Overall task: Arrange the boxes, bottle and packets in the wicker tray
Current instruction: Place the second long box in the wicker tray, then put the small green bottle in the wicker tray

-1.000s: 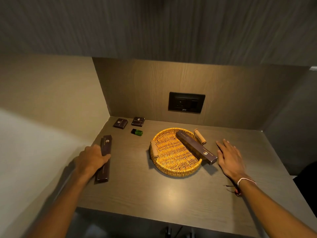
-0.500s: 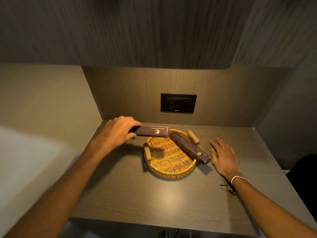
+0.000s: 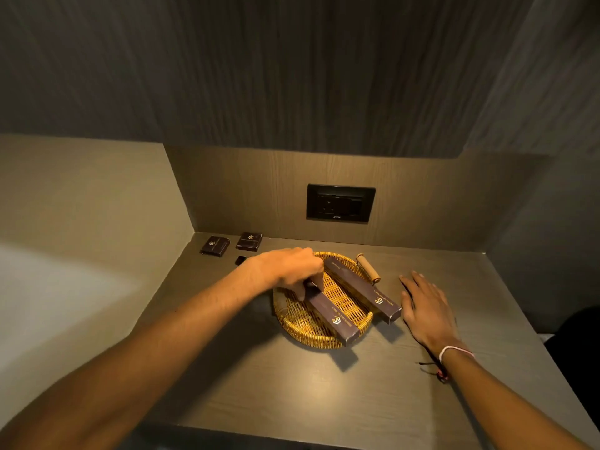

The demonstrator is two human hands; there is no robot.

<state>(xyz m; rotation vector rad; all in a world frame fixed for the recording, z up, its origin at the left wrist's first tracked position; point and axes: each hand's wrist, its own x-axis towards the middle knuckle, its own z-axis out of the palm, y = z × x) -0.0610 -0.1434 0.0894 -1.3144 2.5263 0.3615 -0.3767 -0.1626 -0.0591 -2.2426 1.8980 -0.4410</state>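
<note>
A round wicker tray (image 3: 302, 328) with two roll handles sits mid-counter. My left hand (image 3: 292, 269) is over its far left part, shut on one end of a long brown box (image 3: 334, 318) that lies across the tray, its near end resting on the front rim. A second long brown box (image 3: 363, 292) lies parallel to it on the right side, its end sticking out over the rim. My right hand (image 3: 425, 308) rests flat on the counter just right of that box, fingers apart. Two small dark packets (image 3: 215, 245) (image 3: 249, 241) lie at the back left. The small bottle (image 3: 240, 260) shows only partly behind my left wrist.
The grey wooden counter (image 3: 324, 391) sits in a niche with walls at the left, back and right. A black socket plate (image 3: 340, 203) is on the back wall. A cabinet hangs overhead. The counter's front edge runs near the bottom of the view.
My left hand has carried the long box from the counter's left edge over to the tray and turned it to lie beside the first box. The right hand stayed in place.
</note>
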